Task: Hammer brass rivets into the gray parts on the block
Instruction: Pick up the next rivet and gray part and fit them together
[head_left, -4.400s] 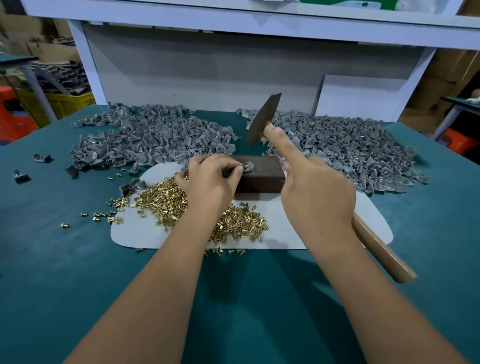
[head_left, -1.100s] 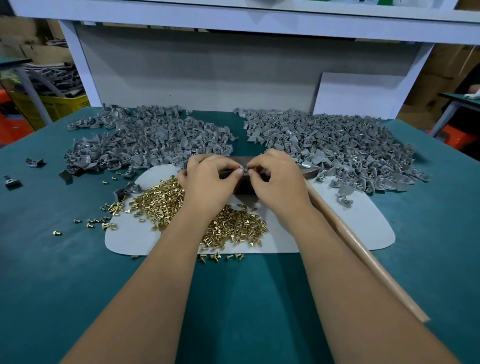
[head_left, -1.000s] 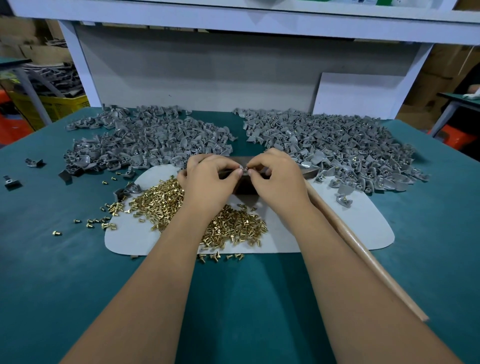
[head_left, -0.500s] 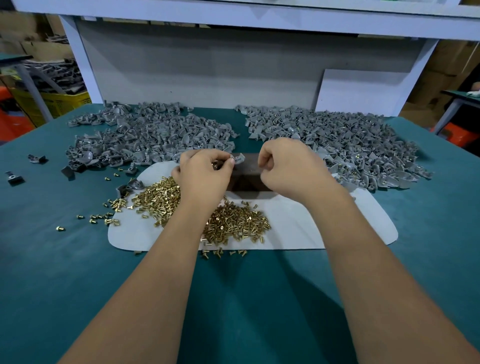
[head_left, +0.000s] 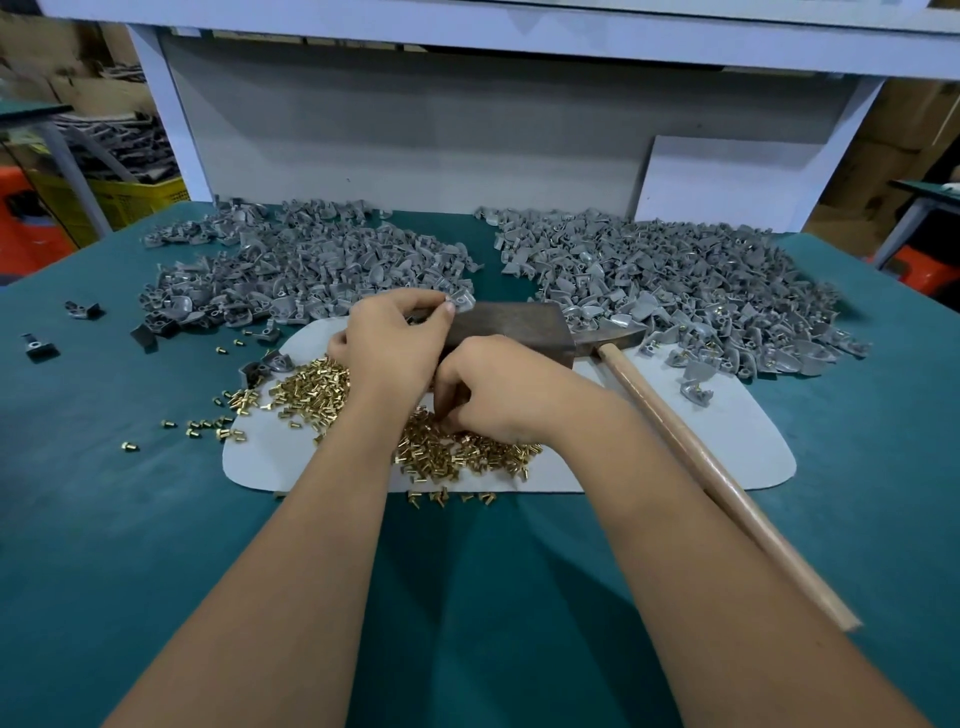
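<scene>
Green table (head_left: 130, 519), rivets heaped loose on a white mat (head_left: 727, 447).
Left hand (head_left: 395, 343) pinches a gray part (head_left: 462, 300) at the block (head_left: 511, 325); right hand (head_left: 498, 395), fingers curled, picks among brass rivets (head_left: 311, 387). Hammer (head_left: 675, 431) lies alongside.

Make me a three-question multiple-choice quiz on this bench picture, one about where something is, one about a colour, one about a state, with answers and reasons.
1. Where does the hammer lie?
A. On the table, right of the block
B. In the right hand
C. On the shelf

2. What colour is the table cover?
A. Red
B. Teal
C. White

3. What is the left hand doing?
A. Resting flat and empty
B. Gripping the hammer
C. Pinching a gray part at the block

Answers:
1 A: its wooden handle rests on the table, head beside the block.
2 B: the cloth around the white mat is teal.
3 C: fingertips pinch a gray part at the block's top edge, while the right hand reaches into the brass rivets.
</scene>
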